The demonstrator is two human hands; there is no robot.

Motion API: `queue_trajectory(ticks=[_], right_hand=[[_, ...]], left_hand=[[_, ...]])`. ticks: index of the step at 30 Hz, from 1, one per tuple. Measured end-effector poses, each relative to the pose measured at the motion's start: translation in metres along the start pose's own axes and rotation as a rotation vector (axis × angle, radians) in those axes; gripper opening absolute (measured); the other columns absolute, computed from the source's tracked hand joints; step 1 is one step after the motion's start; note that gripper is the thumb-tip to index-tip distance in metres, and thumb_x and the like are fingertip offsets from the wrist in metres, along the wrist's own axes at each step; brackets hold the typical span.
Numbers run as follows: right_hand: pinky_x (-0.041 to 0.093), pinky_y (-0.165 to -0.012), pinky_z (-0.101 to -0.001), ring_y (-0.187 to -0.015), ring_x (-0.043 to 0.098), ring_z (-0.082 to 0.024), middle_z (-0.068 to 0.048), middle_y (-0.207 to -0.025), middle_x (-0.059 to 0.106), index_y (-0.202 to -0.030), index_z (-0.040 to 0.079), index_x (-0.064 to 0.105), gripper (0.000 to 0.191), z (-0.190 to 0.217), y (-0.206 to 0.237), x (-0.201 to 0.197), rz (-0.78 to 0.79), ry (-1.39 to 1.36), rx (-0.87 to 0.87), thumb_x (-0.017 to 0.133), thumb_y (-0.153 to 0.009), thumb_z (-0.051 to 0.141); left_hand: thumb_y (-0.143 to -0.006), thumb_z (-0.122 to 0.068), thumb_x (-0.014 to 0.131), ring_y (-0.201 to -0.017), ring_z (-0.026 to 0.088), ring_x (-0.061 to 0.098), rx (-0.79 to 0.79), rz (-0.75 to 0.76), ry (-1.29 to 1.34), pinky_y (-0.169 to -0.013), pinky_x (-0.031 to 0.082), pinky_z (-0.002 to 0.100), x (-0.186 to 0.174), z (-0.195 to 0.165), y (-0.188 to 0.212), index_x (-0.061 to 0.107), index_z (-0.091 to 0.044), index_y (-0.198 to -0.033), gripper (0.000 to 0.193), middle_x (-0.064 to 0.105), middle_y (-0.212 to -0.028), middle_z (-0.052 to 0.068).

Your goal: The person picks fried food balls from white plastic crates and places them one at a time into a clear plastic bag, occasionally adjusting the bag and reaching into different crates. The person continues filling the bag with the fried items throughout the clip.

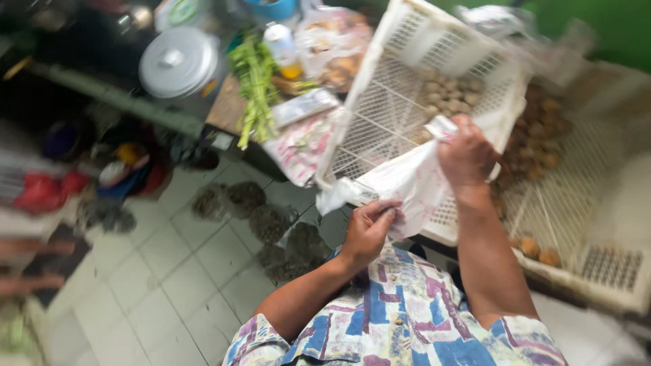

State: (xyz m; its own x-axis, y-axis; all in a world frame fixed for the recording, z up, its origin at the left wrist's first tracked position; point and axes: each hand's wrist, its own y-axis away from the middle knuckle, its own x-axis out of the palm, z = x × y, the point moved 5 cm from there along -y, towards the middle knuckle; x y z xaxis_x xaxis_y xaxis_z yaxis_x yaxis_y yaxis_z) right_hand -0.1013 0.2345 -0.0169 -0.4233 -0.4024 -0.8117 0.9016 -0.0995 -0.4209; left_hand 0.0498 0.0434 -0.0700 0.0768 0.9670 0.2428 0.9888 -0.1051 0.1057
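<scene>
Currently both hands grip one thin white plastic bag (pixel 407 179): left hand (pixel 369 227) pinches its lower edge, right hand (pixel 466 154) clutches the top. Behind right hand, tilted white crate (pixel 407 81) holds small brown round items (pixel 447 95).

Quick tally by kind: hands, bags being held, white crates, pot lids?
Hands: 2, left hand and right hand
White plastic bag, gripped by both: 1
White lattice crates: 2, tilted crate and flat crate
Metal pot lid: 1
Total: 6
</scene>
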Motion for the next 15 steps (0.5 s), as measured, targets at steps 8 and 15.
queue_trajectory(ticks=[8, 15], right_hand=[[0.04, -0.096, -0.0556, -0.12, 0.055, -0.039, -0.02, -0.13, 0.062, -0.142, 0.013, 0.062, 0.076, 0.028, -0.006, 0.016, -0.063, 0.043, -0.404, 0.082, -0.081, 0.054], [0.048, -0.094, -0.0226, -0.103, 0.058, -0.011, -0.006, -0.113, 0.062, -0.138, -0.002, 0.054, 0.039, 0.013, 0.068, 0.024, 0.694, -1.302, -0.019, 0.069, -0.103, 0.004]], left_hand=[[-0.101, -0.009, 0.067, -0.072, 0.011, 0.067, -0.011, -0.245, 0.183, -0.06, 0.053, 0.025, -0.01, 0.04, -0.028, 0.071, 0.005, -0.115, 0.021, 0.074, -0.093, 0.009], [-0.105, -0.022, 0.062, -0.06, 0.011, 0.061, 0.151, -0.422, -0.216, -0.055, 0.051, 0.031, -0.01, 0.029, -0.068, 0.075, -0.002, -0.106, 0.024, 0.066, -0.075, 0.003]])
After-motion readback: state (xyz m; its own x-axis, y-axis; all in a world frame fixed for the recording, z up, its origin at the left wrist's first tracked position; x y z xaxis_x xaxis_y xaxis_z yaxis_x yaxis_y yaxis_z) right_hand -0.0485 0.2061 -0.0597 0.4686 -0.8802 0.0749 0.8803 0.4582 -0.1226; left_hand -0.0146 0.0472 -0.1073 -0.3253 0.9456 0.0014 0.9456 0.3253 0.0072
